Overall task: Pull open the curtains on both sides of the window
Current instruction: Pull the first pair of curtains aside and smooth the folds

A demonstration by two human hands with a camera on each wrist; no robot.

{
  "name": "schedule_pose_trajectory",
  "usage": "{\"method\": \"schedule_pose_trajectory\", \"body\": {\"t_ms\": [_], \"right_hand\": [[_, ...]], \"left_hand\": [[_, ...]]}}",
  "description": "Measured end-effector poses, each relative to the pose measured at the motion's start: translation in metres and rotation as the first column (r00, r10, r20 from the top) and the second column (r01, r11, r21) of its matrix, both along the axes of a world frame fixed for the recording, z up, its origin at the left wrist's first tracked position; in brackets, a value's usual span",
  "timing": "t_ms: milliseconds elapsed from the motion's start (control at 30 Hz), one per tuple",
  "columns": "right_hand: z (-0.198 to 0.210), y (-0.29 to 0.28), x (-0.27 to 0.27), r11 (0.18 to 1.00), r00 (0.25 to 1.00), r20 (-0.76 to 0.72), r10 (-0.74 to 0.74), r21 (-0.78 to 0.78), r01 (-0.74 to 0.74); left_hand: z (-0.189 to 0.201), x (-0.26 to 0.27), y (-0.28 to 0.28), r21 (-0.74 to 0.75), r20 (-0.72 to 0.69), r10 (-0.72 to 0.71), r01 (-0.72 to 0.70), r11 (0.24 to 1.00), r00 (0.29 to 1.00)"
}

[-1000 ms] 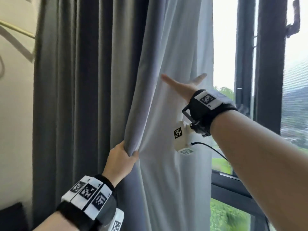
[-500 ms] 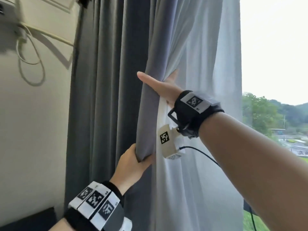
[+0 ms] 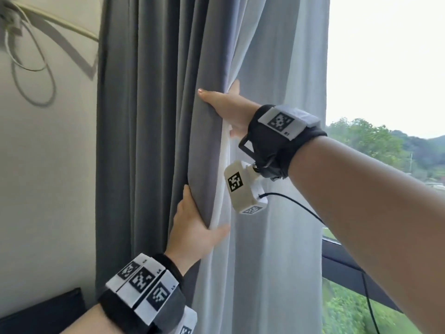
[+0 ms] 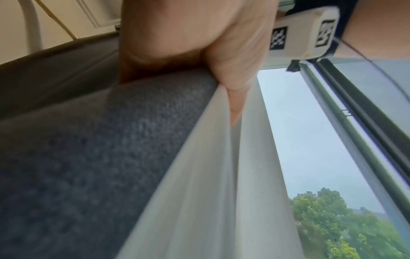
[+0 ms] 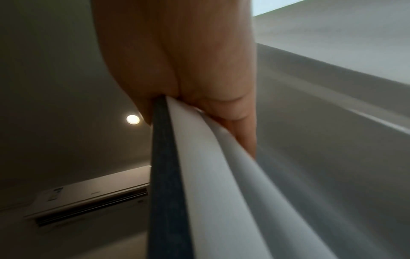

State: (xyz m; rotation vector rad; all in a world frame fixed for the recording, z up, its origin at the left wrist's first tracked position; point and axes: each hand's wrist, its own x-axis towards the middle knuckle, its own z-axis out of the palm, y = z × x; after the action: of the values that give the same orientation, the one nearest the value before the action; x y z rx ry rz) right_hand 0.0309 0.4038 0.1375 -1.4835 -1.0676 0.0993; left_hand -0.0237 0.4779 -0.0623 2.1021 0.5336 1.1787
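Note:
The dark grey curtain (image 3: pixel 149 141) hangs bunched in folds at the left of the window (image 3: pixel 385 68), its pale lining (image 3: pixel 277 213) facing the glass. My left hand (image 3: pixel 204 210) grips the curtain's leading fold low down, thumb in front and fingers behind. Higher on the same fold my right hand (image 3: pixel 218 92) pinches the edge, thumb across the grey side. In the left wrist view the left hand (image 4: pixel 213 73) closes on grey fabric (image 4: pixel 99 157) and white lining. In the right wrist view the right hand (image 5: pixel 168 103) holds the thin curtain edge (image 5: pixel 164 175).
A cream wall with looped cables (image 3: pixel 31 68) stands left of the curtain. A dark padded object (image 3: pixel 43 312) sits at the lower left. The black window frame (image 3: pixel 342 266) crosses the lower right, with trees outside. An air conditioner (image 5: pixel 88 198) and a ceiling light (image 5: pixel 133 119) are overhead.
Both hands have carried the curtain edge to the left, baring more glass. My right hand went from lying flat on the pale lining to pinching the leading fold.

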Motion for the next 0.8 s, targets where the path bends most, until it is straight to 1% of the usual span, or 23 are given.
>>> {"method": "schedule_pose_trajectory", "body": {"t_ms": [67,100,167,267,333,433,500,600,700,733,800], "right_hand": [[-0.001,-0.006,0.013,0.997,0.994,0.103,-0.032,-0.068,0.039],[-0.001,-0.01,0.021,0.995,0.989,0.139,-0.057,-0.075,0.068],[0.0,-0.018,0.039,0.989,0.977,0.174,-0.12,-0.065,0.133],[0.0,-0.03,0.069,0.958,0.943,0.205,-0.262,-0.067,0.28],[-0.002,-0.038,0.092,0.935,0.912,0.221,-0.345,-0.007,0.356],[-0.007,-0.052,0.128,0.872,0.848,0.206,-0.489,0.107,0.477],[-0.013,-0.057,0.151,0.823,0.804,0.177,-0.567,0.135,0.551],[-0.024,-0.059,0.176,0.808,0.801,0.111,-0.588,0.103,0.579],[-0.032,-0.059,0.195,0.769,0.769,0.065,-0.636,0.13,0.625],[-0.033,-0.054,0.201,0.772,0.775,0.049,-0.631,0.141,0.62],[-0.037,-0.048,0.209,0.809,0.818,0.017,-0.575,0.156,0.566]], "left_hand": [[-0.002,0.012,0.01,0.005,0.05,0.06,-0.061,0.998,0.997],[-0.002,0.018,0.015,0.004,0.062,0.08,-0.08,0.997,0.995],[-0.003,0.03,0.026,0.019,0.059,0.129,-0.131,0.991,0.99],[-0.004,0.047,0.041,0.045,0.069,0.206,-0.21,0.977,0.976],[-0.005,0.058,0.049,0.049,0.1,0.245,-0.251,0.967,0.964],[-0.007,0.071,0.058,0.03,0.125,0.3,-0.306,0.952,0.946],[-0.007,0.078,0.063,0.012,0.113,0.315,-0.319,0.948,0.942],[-0.01,0.087,0.07,0.018,0.086,0.312,-0.315,0.949,0.946],[-0.012,0.093,0.076,0.046,0.098,0.318,-0.324,0.945,0.943],[-0.013,0.093,0.082,0.05,0.099,0.329,-0.335,0.941,0.939],[-0.012,0.094,0.087,0.037,0.093,0.339,-0.344,0.938,0.936]]}}
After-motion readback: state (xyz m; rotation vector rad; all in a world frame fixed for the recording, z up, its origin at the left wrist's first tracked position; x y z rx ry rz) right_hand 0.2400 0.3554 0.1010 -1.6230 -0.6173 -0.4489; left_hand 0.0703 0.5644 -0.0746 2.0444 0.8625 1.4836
